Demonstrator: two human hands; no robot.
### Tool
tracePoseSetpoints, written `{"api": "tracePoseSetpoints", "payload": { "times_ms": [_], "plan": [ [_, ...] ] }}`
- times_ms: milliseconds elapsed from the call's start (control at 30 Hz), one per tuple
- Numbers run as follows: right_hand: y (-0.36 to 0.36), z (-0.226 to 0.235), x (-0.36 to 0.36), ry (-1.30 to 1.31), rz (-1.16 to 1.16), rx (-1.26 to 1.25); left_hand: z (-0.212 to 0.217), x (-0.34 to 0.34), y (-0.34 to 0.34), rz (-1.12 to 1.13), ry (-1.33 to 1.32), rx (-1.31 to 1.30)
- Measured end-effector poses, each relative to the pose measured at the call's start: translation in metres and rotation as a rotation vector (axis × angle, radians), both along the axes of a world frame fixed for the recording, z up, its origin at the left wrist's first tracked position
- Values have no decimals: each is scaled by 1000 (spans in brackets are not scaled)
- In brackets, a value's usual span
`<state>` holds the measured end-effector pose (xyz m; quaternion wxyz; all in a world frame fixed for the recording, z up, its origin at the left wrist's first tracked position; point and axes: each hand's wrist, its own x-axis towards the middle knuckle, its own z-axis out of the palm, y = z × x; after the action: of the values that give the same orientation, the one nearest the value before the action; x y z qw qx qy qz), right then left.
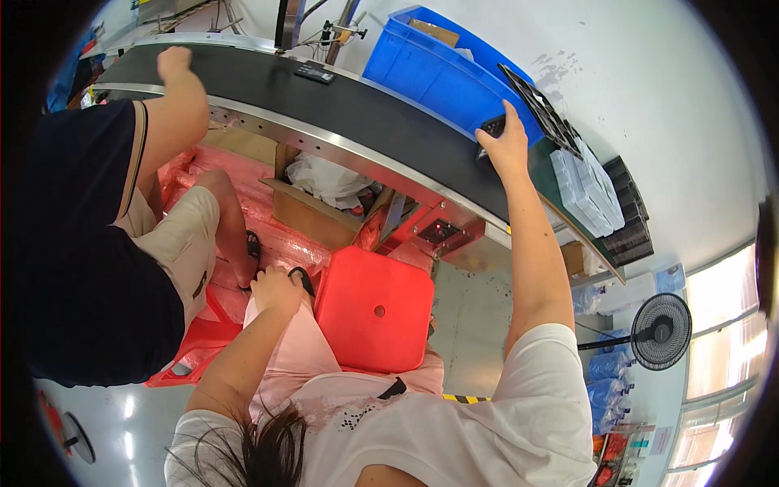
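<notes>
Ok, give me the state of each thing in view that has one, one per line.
Right hand: stretched out to the conveyor belt, on a small black part; grip unclear.
Left hand: down on the knee, holding nothing.
Red stool: upright, unoccupied.
Blue bin: open-topped, beside the belt.
Clear trays: stacked.
Fan: standing; cannot tell if running.
Co-worker's hand: resting on the belt.

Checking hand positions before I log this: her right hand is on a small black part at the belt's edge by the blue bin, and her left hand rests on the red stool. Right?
Not quite. In the head view the left hand rests on her knee, beside the red stool, not on it. The right hand is on the small black part at the belt edge by the blue bin.
</notes>
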<state>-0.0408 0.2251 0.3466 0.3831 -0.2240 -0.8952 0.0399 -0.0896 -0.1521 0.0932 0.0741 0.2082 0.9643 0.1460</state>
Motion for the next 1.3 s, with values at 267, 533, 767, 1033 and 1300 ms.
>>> {"api": "tracePoseSetpoints", "payload": {
  "times_ms": [267, 533, 767, 1033, 1300],
  "plan": [
    [-38, 21, -116, -143, 184, 135, -4, -9, -6, -11, -37, -28],
    [-42, -11, -211, -348, 240, 238, -11, -19, -6, 14, -66, -17],
    [-26, -30, -244, -754, 180, 108, -8, -26, -8, 10, -97, 11],
    [-2, -31, -225, -909, 150, -130, -8, -29, -12, 26, -93, 11],
    [-3, -48, -141, -533, 146, 196, -4, -22, -6, 4, -89, -37]
  ]
}}
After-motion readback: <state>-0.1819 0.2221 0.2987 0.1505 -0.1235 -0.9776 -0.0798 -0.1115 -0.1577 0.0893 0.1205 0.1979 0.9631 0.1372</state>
